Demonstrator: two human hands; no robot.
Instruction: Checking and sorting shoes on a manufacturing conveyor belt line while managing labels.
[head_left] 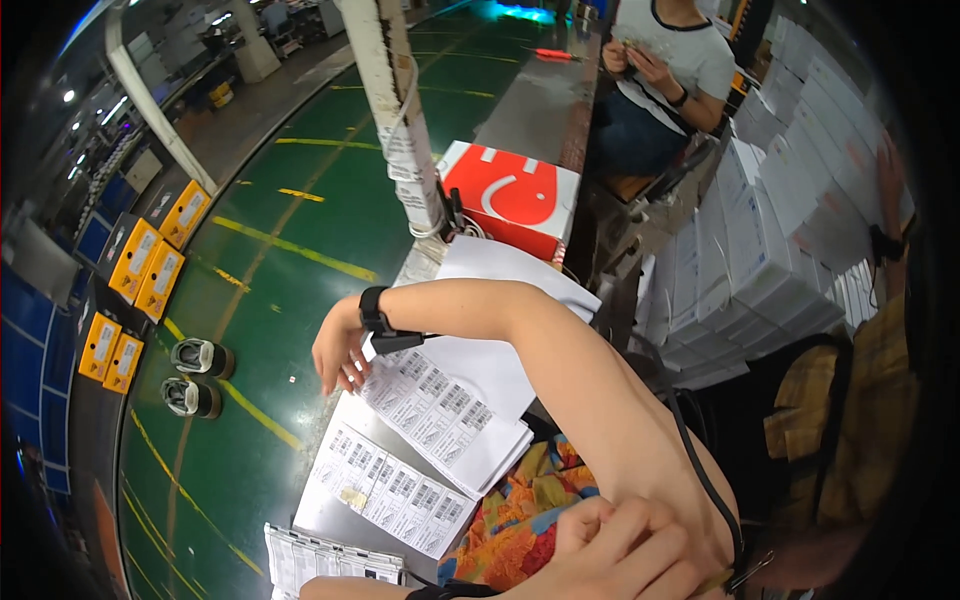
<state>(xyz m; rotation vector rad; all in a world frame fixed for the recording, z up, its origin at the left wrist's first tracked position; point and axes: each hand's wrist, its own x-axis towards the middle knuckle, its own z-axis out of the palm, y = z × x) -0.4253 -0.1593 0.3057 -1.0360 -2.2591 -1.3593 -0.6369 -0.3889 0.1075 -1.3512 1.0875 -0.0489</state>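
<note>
left hand point(625, 545) up close, knuckles bent against the right upper arm point(640, 430); can't tell if it pinches anything. right hand point(338, 348) hangs loosely parted, seemingly empty, near barcode label sheets point(435, 405), laid toward the table's point(315, 515) conveyor-belt point(290, 340) edge, presumably for easy reach.

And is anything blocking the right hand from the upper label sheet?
Nothing visible stands between the right hand and the upper label sheet; the fingers are beside the sheet's edge, though contact is unclear.
</note>
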